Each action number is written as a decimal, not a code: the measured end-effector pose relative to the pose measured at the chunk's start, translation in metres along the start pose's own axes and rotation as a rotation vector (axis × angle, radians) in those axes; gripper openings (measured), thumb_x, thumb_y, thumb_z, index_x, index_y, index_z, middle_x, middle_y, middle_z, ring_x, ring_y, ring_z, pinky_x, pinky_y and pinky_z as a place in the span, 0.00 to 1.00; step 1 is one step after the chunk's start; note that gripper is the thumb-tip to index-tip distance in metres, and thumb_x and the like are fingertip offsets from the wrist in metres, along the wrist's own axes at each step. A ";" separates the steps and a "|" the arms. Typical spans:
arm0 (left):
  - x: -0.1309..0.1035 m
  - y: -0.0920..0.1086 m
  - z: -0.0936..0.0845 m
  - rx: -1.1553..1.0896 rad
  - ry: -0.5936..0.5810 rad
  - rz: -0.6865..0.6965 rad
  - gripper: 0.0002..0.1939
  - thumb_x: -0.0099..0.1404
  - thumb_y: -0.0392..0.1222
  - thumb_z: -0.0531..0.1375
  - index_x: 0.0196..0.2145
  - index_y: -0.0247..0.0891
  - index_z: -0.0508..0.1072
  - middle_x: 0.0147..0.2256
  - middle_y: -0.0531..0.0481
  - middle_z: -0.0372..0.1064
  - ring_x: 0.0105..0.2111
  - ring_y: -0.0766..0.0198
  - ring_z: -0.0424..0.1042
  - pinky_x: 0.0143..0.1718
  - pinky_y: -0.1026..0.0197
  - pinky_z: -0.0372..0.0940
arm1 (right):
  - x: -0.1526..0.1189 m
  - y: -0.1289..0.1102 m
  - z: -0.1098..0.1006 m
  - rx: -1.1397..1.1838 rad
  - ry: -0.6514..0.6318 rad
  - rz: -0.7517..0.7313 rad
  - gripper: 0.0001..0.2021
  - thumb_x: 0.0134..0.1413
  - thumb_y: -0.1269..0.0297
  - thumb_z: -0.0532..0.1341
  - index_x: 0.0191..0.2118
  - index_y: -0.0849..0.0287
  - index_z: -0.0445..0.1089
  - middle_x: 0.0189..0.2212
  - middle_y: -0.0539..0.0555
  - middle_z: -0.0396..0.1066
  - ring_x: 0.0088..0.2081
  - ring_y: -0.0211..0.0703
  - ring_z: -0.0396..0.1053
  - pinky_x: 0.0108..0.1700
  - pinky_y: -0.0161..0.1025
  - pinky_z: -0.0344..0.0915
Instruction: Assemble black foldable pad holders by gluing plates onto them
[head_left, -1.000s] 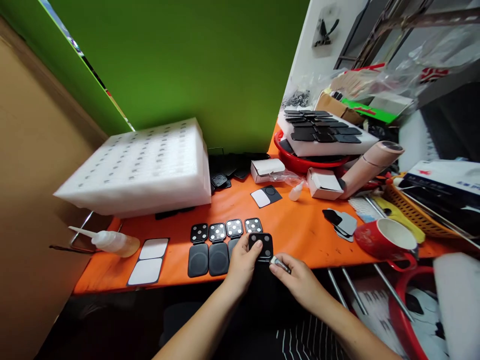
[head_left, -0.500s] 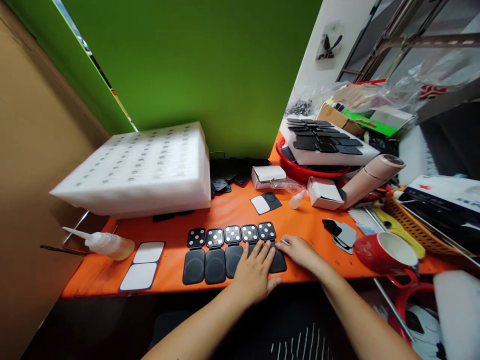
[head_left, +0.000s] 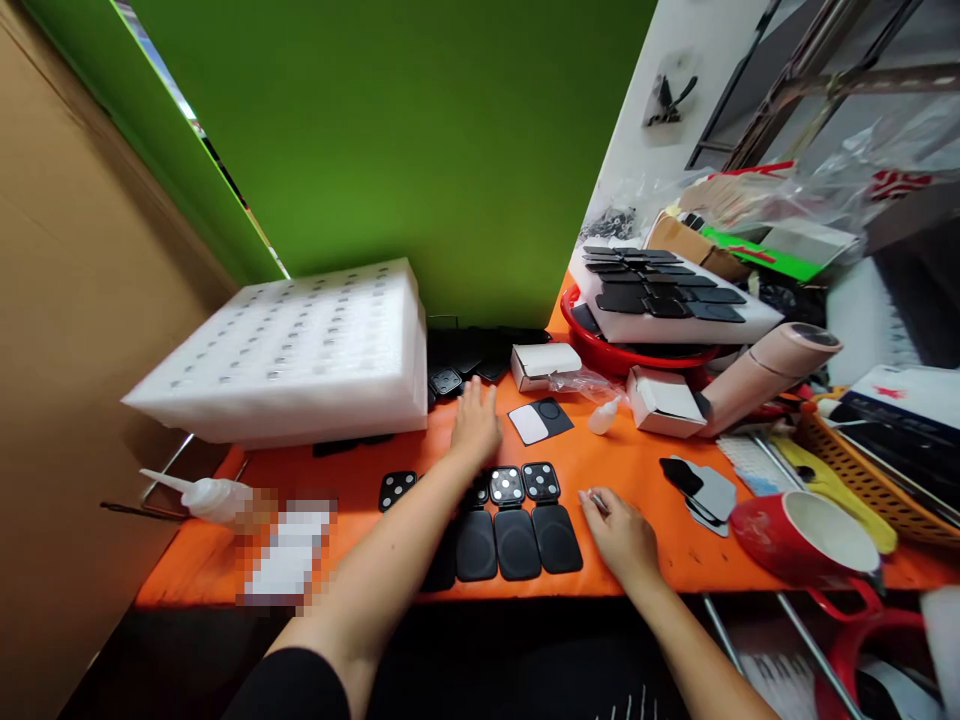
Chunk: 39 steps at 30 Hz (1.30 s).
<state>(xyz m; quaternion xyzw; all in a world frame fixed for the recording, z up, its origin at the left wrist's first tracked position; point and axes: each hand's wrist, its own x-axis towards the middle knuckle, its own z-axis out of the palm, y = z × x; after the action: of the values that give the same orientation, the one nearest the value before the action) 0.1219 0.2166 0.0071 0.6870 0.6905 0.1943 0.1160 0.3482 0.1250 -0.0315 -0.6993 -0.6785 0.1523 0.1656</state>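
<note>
My left hand (head_left: 477, 424) reaches over the table with its fingers stretched out and nothing in them. Just beyond its fingertips lies a pile of black hinged pads (head_left: 446, 381). Beneath my left forearm runs a row of black folding pads, partly hidden; their small upper panels (head_left: 506, 486) carry white dots, and their larger lower panels (head_left: 517, 545) show a faint ring. My right hand (head_left: 624, 540), to the right of the row, is closed on a small metal tool (head_left: 599, 503), mostly covered by the fingers.
At the left stands a white foam block (head_left: 352, 360), with a squeeze bottle (head_left: 217, 498) in front. A small dropper bottle (head_left: 604, 415) stands near white boxes (head_left: 664, 402). On the right are a red mug (head_left: 772, 535), a pink flask (head_left: 772, 375) and a foam slab (head_left: 652, 325) bearing black pads.
My left hand has lifted off the row of pads and moved forward toward the pile at the back. My right hand has drawn slightly away from the rightmost pad, still holding the metal tool.
</note>
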 end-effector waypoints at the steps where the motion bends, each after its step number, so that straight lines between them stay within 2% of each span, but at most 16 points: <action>1: 0.018 -0.007 -0.002 0.001 0.031 -0.064 0.29 0.61 0.28 0.48 0.60 0.28 0.53 0.64 0.32 0.36 0.64 0.46 0.36 0.61 0.44 0.40 | 0.000 0.000 0.000 0.009 -0.002 -0.001 0.17 0.58 0.52 0.48 0.34 0.56 0.69 0.35 0.59 0.74 0.36 0.51 0.70 0.32 0.38 0.56; 4: 0.050 -0.023 -0.004 -0.021 0.107 -0.221 0.29 0.59 0.25 0.47 0.59 0.20 0.52 0.62 0.22 0.38 0.63 0.40 0.38 0.58 0.36 0.39 | 0.002 0.000 -0.002 0.030 -0.009 -0.018 0.18 0.58 0.51 0.48 0.33 0.56 0.69 0.35 0.59 0.75 0.36 0.51 0.70 0.32 0.38 0.56; 7: 0.052 -0.030 -0.002 -0.079 0.145 -0.222 0.27 0.62 0.25 0.43 0.59 0.24 0.54 0.61 0.25 0.46 0.62 0.44 0.43 0.58 0.36 0.40 | 0.003 -0.001 -0.003 0.036 -0.014 -0.021 0.18 0.58 0.51 0.47 0.33 0.55 0.69 0.34 0.58 0.75 0.35 0.51 0.70 0.31 0.38 0.56; 12: 0.021 -0.021 -0.002 -0.243 0.121 -0.013 0.25 0.61 0.25 0.45 0.54 0.35 0.64 0.59 0.40 0.57 0.60 0.55 0.53 0.61 0.47 0.43 | 0.003 -0.001 -0.002 0.037 -0.017 -0.027 0.17 0.58 0.52 0.48 0.33 0.54 0.69 0.35 0.58 0.75 0.35 0.52 0.70 0.31 0.39 0.57; 15: -0.009 -0.011 -0.013 -0.383 0.120 0.106 0.23 0.60 0.26 0.48 0.49 0.41 0.70 0.56 0.47 0.63 0.57 0.59 0.58 0.61 0.50 0.45 | 0.003 0.002 -0.001 0.121 0.010 -0.008 0.16 0.55 0.51 0.49 0.34 0.55 0.69 0.35 0.59 0.75 0.36 0.54 0.71 0.33 0.41 0.60; 18: -0.047 0.001 -0.028 -0.544 0.162 0.138 0.18 0.62 0.31 0.51 0.47 0.43 0.70 0.51 0.48 0.68 0.52 0.61 0.65 0.56 0.55 0.56 | -0.002 0.002 -0.003 0.322 0.118 0.045 0.17 0.50 0.49 0.54 0.36 0.57 0.69 0.37 0.62 0.74 0.39 0.55 0.70 0.38 0.43 0.63; 21: -0.087 0.010 -0.038 -0.798 0.245 -0.007 0.16 0.65 0.39 0.49 0.50 0.38 0.63 0.45 0.43 0.71 0.45 0.61 0.71 0.45 0.57 0.66 | -0.014 -0.015 -0.009 0.571 0.104 0.077 0.20 0.47 0.48 0.58 0.38 0.59 0.71 0.31 0.58 0.73 0.34 0.50 0.70 0.38 0.42 0.64; 23: -0.107 0.011 -0.041 -1.260 0.232 -0.253 0.18 0.62 0.43 0.56 0.49 0.37 0.62 0.41 0.44 0.72 0.37 0.61 0.74 0.37 0.60 0.69 | -0.027 -0.035 -0.011 0.752 -0.047 0.063 0.23 0.46 0.46 0.59 0.42 0.60 0.72 0.22 0.52 0.68 0.25 0.44 0.65 0.30 0.39 0.64; 25: -0.122 0.010 -0.043 -1.612 0.202 -0.472 0.22 0.55 0.44 0.63 0.46 0.39 0.63 0.39 0.47 0.72 0.33 0.64 0.74 0.32 0.63 0.68 | -0.040 -0.058 -0.009 0.922 -0.197 0.060 0.25 0.43 0.46 0.62 0.43 0.61 0.72 0.18 0.47 0.63 0.21 0.39 0.60 0.25 0.37 0.61; 27: -0.132 0.007 -0.044 -1.734 0.193 -0.567 0.24 0.52 0.44 0.65 0.45 0.39 0.64 0.39 0.48 0.72 0.33 0.64 0.74 0.32 0.65 0.67 | -0.051 -0.077 -0.003 1.040 -0.251 0.105 0.23 0.41 0.47 0.65 0.38 0.61 0.72 0.18 0.47 0.62 0.20 0.36 0.58 0.23 0.35 0.59; 29: -0.142 0.006 -0.043 -1.757 0.186 -0.580 0.24 0.52 0.44 0.65 0.46 0.40 0.65 0.42 0.47 0.71 0.38 0.63 0.73 0.35 0.65 0.66 | -0.059 -0.091 0.004 1.076 -0.214 0.162 0.20 0.42 0.48 0.64 0.34 0.61 0.72 0.17 0.47 0.61 0.19 0.35 0.57 0.22 0.35 0.58; 31: -0.153 0.009 -0.040 -1.740 0.150 -0.594 0.26 0.54 0.44 0.64 0.50 0.44 0.63 0.48 0.46 0.68 0.44 0.61 0.71 0.39 0.63 0.66 | -0.067 -0.098 0.008 1.004 -0.128 0.155 0.17 0.45 0.50 0.63 0.34 0.59 0.71 0.19 0.48 0.64 0.20 0.37 0.60 0.24 0.36 0.61; 33: -0.163 0.014 -0.036 -1.723 0.093 -0.616 0.29 0.54 0.43 0.64 0.53 0.48 0.62 0.54 0.46 0.63 0.49 0.60 0.68 0.43 0.62 0.65 | -0.075 -0.101 0.008 0.872 -0.112 0.017 0.13 0.46 0.53 0.63 0.35 0.57 0.72 0.25 0.53 0.70 0.25 0.42 0.66 0.31 0.38 0.65; 36: -0.174 0.016 -0.035 -1.768 -0.109 -0.671 0.25 0.54 0.42 0.64 0.50 0.42 0.66 0.55 0.43 0.62 0.50 0.56 0.67 0.43 0.59 0.65 | -0.086 -0.102 0.000 0.725 -0.320 -0.313 0.14 0.45 0.57 0.65 0.40 0.54 0.74 0.34 0.57 0.74 0.35 0.49 0.70 0.42 0.43 0.66; 37: -0.176 0.015 -0.036 -1.807 -0.196 -0.700 0.22 0.54 0.42 0.63 0.48 0.38 0.68 0.53 0.40 0.64 0.48 0.54 0.68 0.42 0.58 0.66 | -0.089 -0.102 -0.003 0.709 -0.387 -0.379 0.15 0.46 0.57 0.64 0.42 0.54 0.73 0.36 0.57 0.74 0.37 0.50 0.70 0.45 0.44 0.65; 39: -0.178 0.008 -0.038 -1.892 -0.347 -0.739 0.18 0.55 0.38 0.60 0.44 0.34 0.71 0.47 0.38 0.70 0.44 0.53 0.72 0.39 0.56 0.68 | -0.090 -0.101 -0.012 0.729 -0.419 -0.381 0.14 0.52 0.56 0.60 0.43 0.54 0.72 0.39 0.58 0.73 0.41 0.50 0.69 0.47 0.44 0.64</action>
<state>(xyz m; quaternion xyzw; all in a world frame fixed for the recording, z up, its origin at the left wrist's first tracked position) 0.1178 0.0352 0.0251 0.0777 0.3968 0.5089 0.7600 0.2594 0.0370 0.0224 -0.4124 -0.7158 0.4859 0.2852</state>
